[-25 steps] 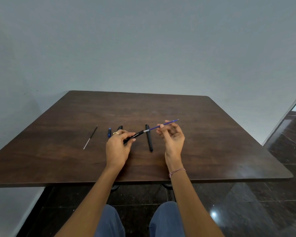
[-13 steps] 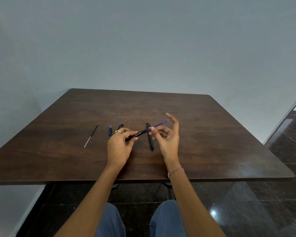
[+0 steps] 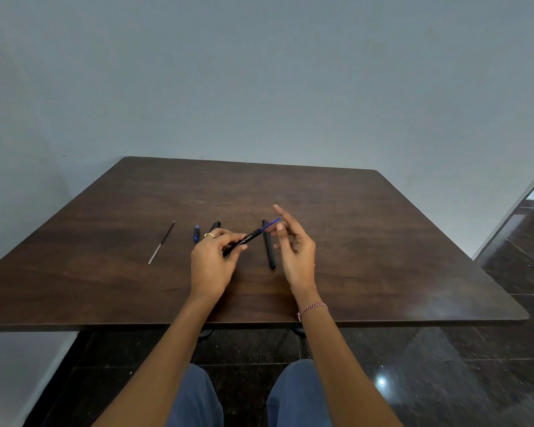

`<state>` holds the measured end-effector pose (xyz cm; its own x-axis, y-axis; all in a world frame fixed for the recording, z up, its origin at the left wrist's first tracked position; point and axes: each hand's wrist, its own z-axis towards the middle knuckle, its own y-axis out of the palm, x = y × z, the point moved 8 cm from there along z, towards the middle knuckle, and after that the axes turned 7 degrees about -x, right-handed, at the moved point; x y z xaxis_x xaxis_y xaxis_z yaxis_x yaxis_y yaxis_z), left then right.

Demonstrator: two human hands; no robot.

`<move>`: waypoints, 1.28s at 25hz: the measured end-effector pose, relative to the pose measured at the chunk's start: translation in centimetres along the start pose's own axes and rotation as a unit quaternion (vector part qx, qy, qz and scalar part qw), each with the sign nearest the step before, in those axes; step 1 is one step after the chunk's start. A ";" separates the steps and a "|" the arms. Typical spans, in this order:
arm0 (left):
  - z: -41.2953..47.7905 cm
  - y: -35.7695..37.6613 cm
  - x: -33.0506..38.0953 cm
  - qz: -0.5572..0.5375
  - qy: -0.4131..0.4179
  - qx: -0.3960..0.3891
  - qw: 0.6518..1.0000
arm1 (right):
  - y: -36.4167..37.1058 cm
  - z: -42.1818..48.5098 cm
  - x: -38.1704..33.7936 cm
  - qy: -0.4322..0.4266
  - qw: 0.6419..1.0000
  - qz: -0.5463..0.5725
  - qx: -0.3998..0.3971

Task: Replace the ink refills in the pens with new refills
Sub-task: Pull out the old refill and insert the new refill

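My left hand [image 3: 211, 260] grips a black pen barrel [image 3: 244, 241] with white lettering, slanted up to the right above the table. A blue refill [image 3: 272, 224] sticks out of the barrel's far end by a short length. My right hand [image 3: 293, 248] is beside that end with fingers spread, its fingertips near the refill tip; I cannot tell whether they touch it. A second black pen [image 3: 269, 245] lies on the table between my hands. A thin dark refill with a pale end [image 3: 162, 242] lies to the left.
A small blue pen piece [image 3: 196, 233] and a black cap or barrel end [image 3: 215, 225] lie on the dark wooden table [image 3: 367, 241] behind my left hand. A grey wall stands just past the far edge. My knees are under the near edge.
The blue refill has slid much deeper into the black barrel; only a short length shows now. My right hand has opened its fingers from pinching the refill.
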<state>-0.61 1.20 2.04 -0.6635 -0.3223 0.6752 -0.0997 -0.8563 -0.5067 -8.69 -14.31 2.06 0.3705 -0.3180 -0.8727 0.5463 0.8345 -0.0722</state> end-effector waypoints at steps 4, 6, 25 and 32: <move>-0.1 0.0 -0.3 -0.027 -0.008 0.004 1.000 | 0.2 0.1 -0.3 -0.023 0.999 -0.038 0.002; -0.1 -0.1 -0.4 -0.041 -0.018 0.013 0.999 | 0.0 0.2 -0.1 -0.020 0.999 -0.047 0.011; -0.9 -6.8 -5.5 -0.072 -0.140 0.157 0.975 | 1.9 0.2 -0.3 -0.035 0.984 -0.168 -0.042; -1.0 -7.1 -5.7 -0.092 -0.140 0.169 0.971 | 10.4 4.1 -1.1 -0.013 0.926 -0.346 -0.148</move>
<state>3.10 9.46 1.26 -0.4260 -0.2081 0.8805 0.0841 -0.9781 -0.1906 -0.29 -7.12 4.24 0.0288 -0.8310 -0.5555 0.4310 0.5117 -0.7432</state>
